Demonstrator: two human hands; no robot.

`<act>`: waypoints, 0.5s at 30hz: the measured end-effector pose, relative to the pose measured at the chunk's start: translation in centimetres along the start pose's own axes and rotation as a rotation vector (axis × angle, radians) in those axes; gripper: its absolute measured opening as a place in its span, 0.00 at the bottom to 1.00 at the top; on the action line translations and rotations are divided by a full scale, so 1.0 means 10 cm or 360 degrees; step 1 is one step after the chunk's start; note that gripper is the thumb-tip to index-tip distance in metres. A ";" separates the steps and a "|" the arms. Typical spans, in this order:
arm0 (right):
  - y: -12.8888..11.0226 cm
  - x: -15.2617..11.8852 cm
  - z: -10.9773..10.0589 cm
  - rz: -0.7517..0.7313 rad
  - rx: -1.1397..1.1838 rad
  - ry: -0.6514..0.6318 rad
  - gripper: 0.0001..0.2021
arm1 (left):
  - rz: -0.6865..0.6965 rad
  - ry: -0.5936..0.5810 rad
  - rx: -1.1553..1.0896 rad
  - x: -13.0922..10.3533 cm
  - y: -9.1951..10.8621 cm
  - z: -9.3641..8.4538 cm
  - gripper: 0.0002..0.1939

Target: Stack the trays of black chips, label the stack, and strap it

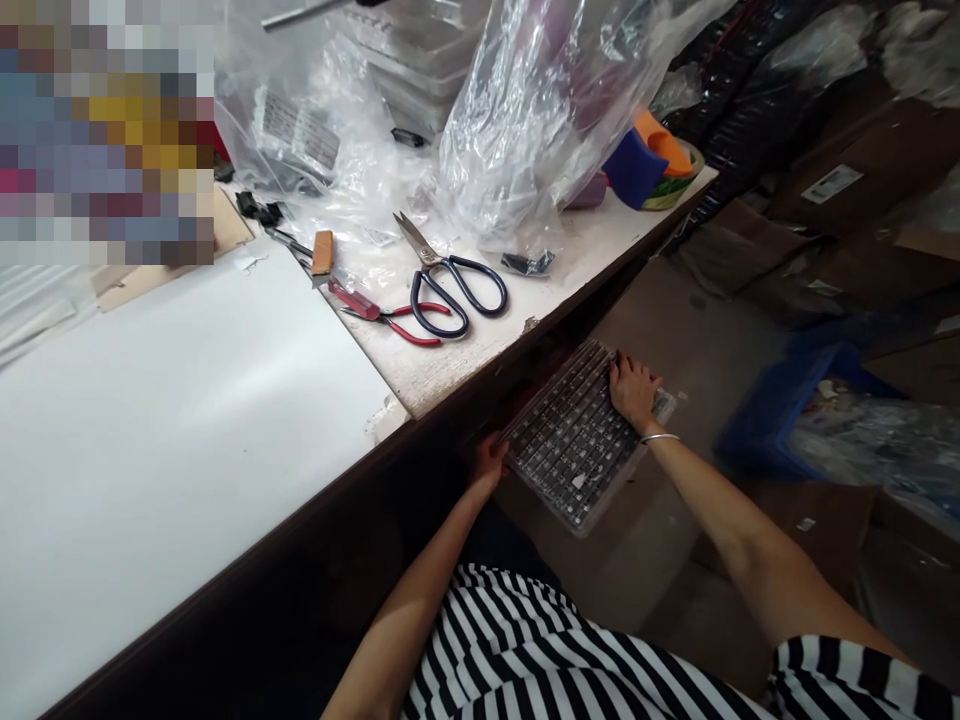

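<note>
A clear plastic tray (574,445), divided into many small compartments with dark pieces in them, is held below the table's edge, over the floor. My left hand (491,458) grips its left edge, the fingers partly hidden by the tray's side. On the tray's far right part lies my right hand (634,388), palm down, fingers slightly apart, a silver bangle at the wrist. A small white scrap (578,481) is on the tray near its lower corner.
On the white table (225,430) are dark-handled scissors (442,270), red-handled pliers (416,325), an orange-brown block (322,253) and large clear plastic bags (525,130). A blue crate (780,410) and cardboard boxes (832,190) stand at the right.
</note>
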State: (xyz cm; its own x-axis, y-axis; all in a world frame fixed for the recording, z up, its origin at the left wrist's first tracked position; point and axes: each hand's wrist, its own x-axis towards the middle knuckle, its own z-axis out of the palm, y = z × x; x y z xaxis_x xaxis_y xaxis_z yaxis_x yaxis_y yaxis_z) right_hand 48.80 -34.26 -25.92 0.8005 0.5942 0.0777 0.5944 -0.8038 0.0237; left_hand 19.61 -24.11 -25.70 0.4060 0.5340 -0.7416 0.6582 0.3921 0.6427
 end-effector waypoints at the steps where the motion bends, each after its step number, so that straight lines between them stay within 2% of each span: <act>1: 0.00 -0.01 0.00 -0.0013 0.0000 0.0005 0.28 | 0.0021 0.0010 0.0048 0.00 0.01 -0.01 0.17; 4: 0.00 -0.03 -0.02 -0.0095 0.0002 0.0016 0.29 | 0.0141 0.0089 0.0240 -0.06 0.05 -0.03 0.17; 8: 0.02 -0.05 -0.06 -0.0352 0.0001 -0.0017 0.27 | 0.0368 0.0241 0.0576 -0.16 0.13 0.00 0.20; 11: 0.03 -0.07 -0.06 -0.0481 -0.0001 -0.0032 0.27 | 0.0518 0.0269 0.0804 -0.13 0.20 0.12 0.23; 15: 0.01 -0.08 -0.05 -0.0514 0.0017 0.0008 0.27 | 0.0683 0.0252 0.1024 0.05 0.38 0.40 0.27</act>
State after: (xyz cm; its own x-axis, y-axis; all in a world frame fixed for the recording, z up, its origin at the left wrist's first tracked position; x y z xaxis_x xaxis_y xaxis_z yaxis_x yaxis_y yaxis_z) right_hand 48.20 -34.81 -25.53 0.5698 0.8185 0.0726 0.8186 -0.5732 0.0376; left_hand 24.84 -25.37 -24.42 0.6444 0.6596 -0.3869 0.7215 -0.3569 0.5933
